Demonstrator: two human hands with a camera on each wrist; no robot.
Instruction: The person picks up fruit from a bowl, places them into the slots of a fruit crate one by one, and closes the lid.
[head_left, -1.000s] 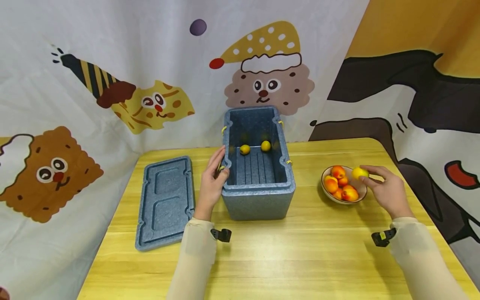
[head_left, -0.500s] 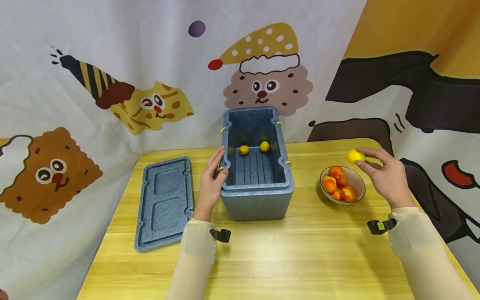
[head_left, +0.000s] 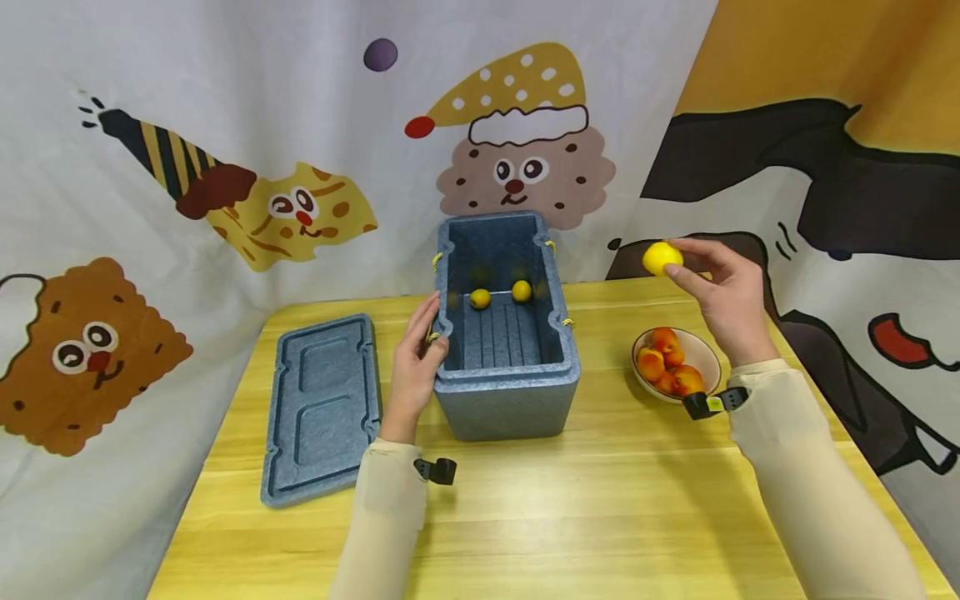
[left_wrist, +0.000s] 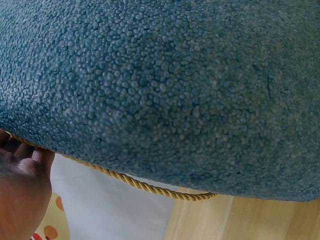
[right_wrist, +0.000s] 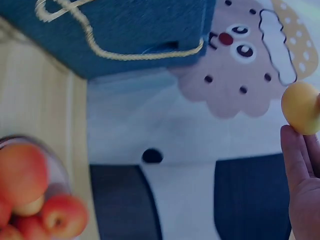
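Observation:
My right hand (head_left: pixel 727 292) pinches a yellow lemon (head_left: pixel 662 259) between thumb and fingertips, raised above the table behind the fruit bowl (head_left: pixel 705 357). In the right wrist view the lemon (right_wrist: pixel 299 107) shows at the right edge, against the cloth. Red-orange peaches (head_left: pixel 651 365) lie in the bowl. An open blue-grey foam box (head_left: pixel 506 408) stands mid-table with two lemons (head_left: pixel 480 298) on its floor at the far end. My left hand (head_left: pixel 415 371) rests along the box's left wall, thumb on the rim. The left wrist view shows its fingertips beside a yellow rope (left_wrist: pixel 150 186).
The foam box's lid (head_left: pixel 322 408) lies flat to the left of the box, close to my left forearm. A printed cartoon cloth (head_left: pixel 300 100) hangs behind the wooden table (head_left: pixel 562 517). Rope loops (right_wrist: pixel 145 56) hang on the box's side.
My right hand has lifted the lemon up from over the bowl and carried it left and away from me. My left hand keeps its place on the box.

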